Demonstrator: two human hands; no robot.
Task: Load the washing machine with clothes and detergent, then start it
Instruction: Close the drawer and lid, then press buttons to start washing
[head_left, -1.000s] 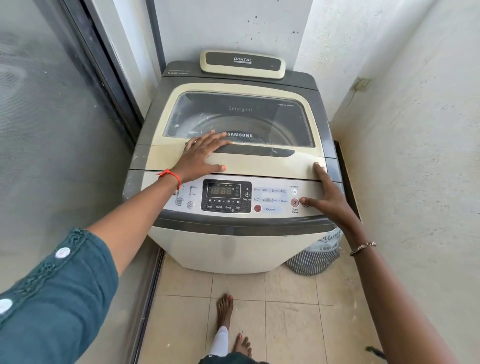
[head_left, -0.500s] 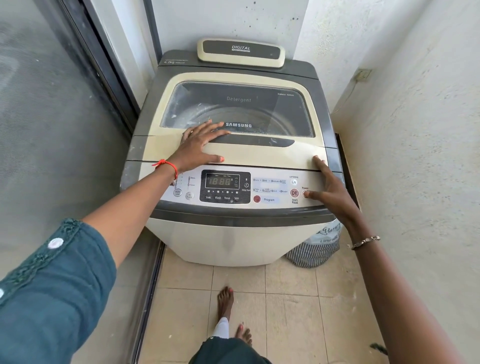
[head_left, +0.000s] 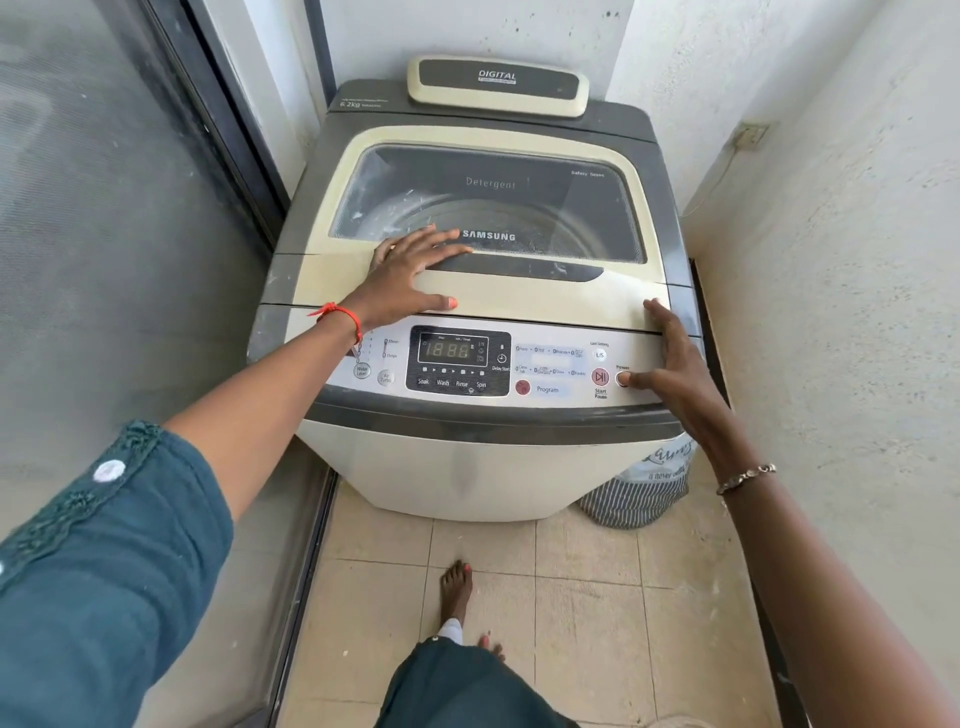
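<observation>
Lid (head_left: 545, 299) bears flat left hand (head_left: 410, 280); right hand (head_left: 680, 371) thumbs power button (head_left: 620, 379).

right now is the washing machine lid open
No, the lid lies flat and closed on the washing machine, with the left hand resting flat on it.

This is a home laundry nook, a narrow utility corner of a house or flat. A top-loading washing machine (head_left: 519, 296) fills the end of it, hemmed in by rough plastered walls (head_left: 831, 260) on the right and behind, and a dark-framed glass door (head_left: 104, 234) on the left. A striped laundry bag (head_left: 639, 493) sits just beside the machine on the beige tiled floor (head_left: 571, 597), where a bare foot (head_left: 456, 587) stands.
</observation>
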